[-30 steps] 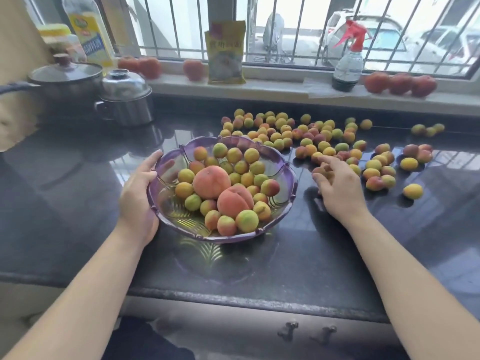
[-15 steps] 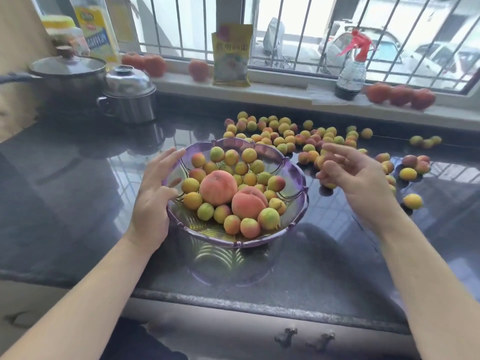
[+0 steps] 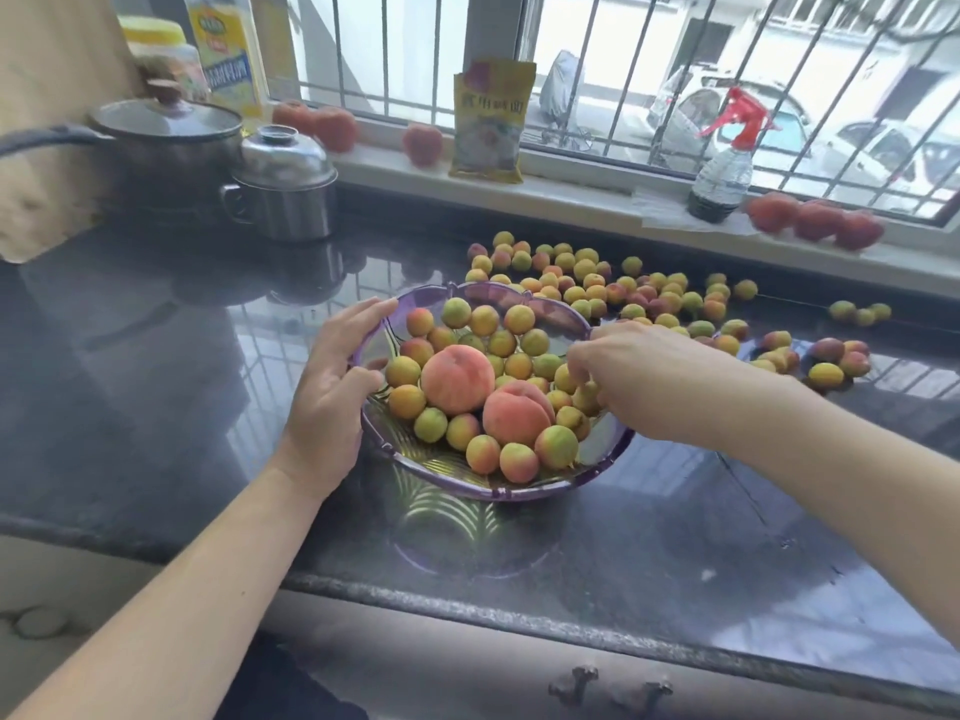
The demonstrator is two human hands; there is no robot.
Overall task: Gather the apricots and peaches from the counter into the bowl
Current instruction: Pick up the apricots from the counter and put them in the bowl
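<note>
R hand (image 3: 639, 379) fingertips hidden by apricots (image 3: 574, 379) | pan handle (image 3: 47, 137) cut off

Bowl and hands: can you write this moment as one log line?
left hand: steadies purple bowl rim | right hand: over bowl, lowering apricots | counter: many apricots left
</note>
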